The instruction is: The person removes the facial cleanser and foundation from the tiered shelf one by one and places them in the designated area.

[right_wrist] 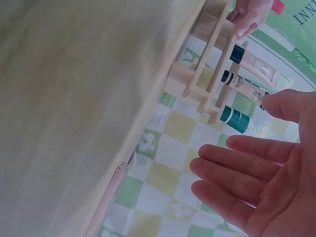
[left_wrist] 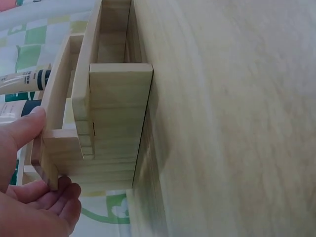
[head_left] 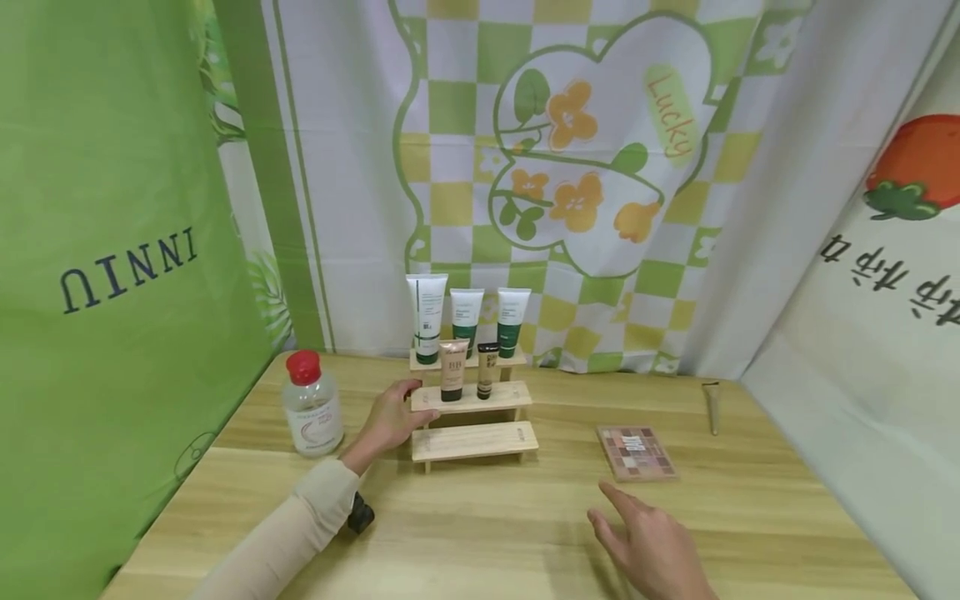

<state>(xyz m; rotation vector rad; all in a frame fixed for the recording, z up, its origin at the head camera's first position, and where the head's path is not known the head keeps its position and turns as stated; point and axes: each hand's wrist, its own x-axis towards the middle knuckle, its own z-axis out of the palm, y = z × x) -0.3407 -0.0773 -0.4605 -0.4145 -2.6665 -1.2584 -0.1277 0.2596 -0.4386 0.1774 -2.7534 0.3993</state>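
Observation:
My left hand [head_left: 390,419] grips the left end of the middle step of a three-tier wooden stand [head_left: 474,442]. In the left wrist view the thumb lies on top of the board and the fingers curl beneath it. On that step stand a pink BB cream tube [head_left: 452,371] and a slimmer beige tube with a black cap [head_left: 485,372]. Three white-and-green tubes [head_left: 427,319] stand upright on the top step. My right hand [head_left: 652,542] holds nothing, its fingers extended, just in front of an eyeshadow palette [head_left: 637,454]; the right wrist view shows its palm.
A clear bottle with a red cap [head_left: 303,368] stands left of the stand. A small brush-like item [head_left: 712,408] lies at the back right of the wooden table [head_left: 465,533]. Patterned curtains [head_left: 450,150] hang behind and at both sides.

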